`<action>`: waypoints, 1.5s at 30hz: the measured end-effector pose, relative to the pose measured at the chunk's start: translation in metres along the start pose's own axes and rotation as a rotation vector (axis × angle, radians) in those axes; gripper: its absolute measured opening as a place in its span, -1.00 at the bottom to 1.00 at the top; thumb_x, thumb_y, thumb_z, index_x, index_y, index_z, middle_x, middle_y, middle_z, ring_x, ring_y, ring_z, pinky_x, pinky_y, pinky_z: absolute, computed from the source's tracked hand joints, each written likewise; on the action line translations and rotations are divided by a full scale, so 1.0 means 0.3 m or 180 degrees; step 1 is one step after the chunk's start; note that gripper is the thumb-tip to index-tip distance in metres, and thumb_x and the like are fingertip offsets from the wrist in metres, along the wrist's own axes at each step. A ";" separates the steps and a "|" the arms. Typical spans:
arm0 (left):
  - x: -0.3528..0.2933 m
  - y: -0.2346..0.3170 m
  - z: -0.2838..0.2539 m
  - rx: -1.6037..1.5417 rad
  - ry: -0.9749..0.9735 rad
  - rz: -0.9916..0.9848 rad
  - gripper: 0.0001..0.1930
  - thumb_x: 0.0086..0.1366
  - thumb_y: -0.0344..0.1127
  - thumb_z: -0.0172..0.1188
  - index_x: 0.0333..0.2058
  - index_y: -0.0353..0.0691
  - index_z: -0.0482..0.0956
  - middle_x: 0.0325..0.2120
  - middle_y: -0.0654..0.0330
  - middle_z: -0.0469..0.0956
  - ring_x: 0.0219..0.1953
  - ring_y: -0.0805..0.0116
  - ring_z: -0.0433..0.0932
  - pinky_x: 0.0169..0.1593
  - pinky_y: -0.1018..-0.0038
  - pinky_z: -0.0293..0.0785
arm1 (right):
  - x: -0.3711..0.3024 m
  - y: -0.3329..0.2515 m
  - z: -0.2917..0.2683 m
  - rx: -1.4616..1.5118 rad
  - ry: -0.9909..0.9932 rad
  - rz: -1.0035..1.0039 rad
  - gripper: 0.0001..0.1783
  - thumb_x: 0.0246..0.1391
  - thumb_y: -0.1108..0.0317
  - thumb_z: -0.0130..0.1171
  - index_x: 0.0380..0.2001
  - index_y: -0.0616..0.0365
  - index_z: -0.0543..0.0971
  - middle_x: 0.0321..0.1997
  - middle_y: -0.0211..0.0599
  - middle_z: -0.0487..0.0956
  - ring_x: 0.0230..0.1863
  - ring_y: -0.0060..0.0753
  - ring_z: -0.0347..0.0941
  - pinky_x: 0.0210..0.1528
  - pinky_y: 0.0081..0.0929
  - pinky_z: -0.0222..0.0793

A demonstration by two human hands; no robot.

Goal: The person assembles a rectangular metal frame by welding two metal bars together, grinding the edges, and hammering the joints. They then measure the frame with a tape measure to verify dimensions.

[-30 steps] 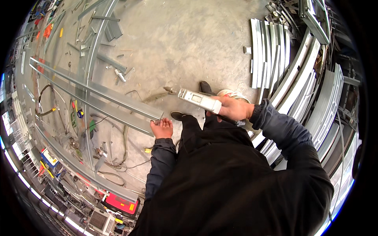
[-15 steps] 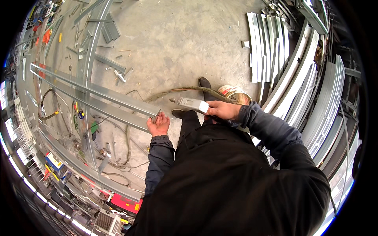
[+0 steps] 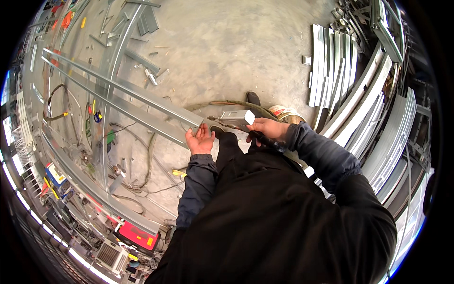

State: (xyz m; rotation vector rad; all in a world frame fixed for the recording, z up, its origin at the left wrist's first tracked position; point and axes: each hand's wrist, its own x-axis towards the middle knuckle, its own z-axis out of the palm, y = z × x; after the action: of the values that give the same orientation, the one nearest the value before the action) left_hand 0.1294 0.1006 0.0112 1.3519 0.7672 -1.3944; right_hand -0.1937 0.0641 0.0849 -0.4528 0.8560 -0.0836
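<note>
My left hand (image 3: 200, 142) is turned palm up at the near end of a long galvanized metal channel (image 3: 142, 97). Its fingers curl around the channel's edge, and the channel slants away to the far left. Close by on the right, my right hand (image 3: 270, 129) grips a black-handled tool (image 3: 269, 141) with a slim, dark shaft (image 3: 229, 124) pointing left toward the channel's end. A short, pale grey box-shaped metal piece (image 3: 238, 116) lies along that shaft, against the right fingers. The exact kind of tool cannot be made out.
A bucket (image 3: 286, 113) stands beyond my right hand, with a thick hose (image 3: 222, 102) running past my feet. Stacked metal profiles (image 3: 333, 66) lie at right. Cables (image 3: 149, 163), offcuts (image 3: 149, 21) and a red case (image 3: 137, 235) lie to the left.
The view has shifted slightly. The right hand's tool has rotated, so its black body and slim shaft now show below the grey piece. My left hand stays at the channel's end.
</note>
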 end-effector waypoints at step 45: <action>0.073 0.023 -0.043 -0.0195 -0.0108 -0.0376 -0.48 0.39 0.20 0.21 -0.27 -0.24 0.48 -0.46 0.31 0.48 -0.38 0.44 0.45 0.07 0.28 0.38 | 0.056 0.197 0.163 0.0639 0.0362 -0.0382 -0.48 0.55 -0.12 -0.04 0.18 0.12 0.45 -0.13 -0.08 0.76 -0.45 -0.42 0.62 -0.37 -0.44 0.58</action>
State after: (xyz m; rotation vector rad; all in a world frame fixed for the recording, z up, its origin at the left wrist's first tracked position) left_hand 0.1428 0.1056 -0.0109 1.2494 0.8722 -1.4703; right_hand -0.1527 0.1303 0.0760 -0.3125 0.9214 -0.3055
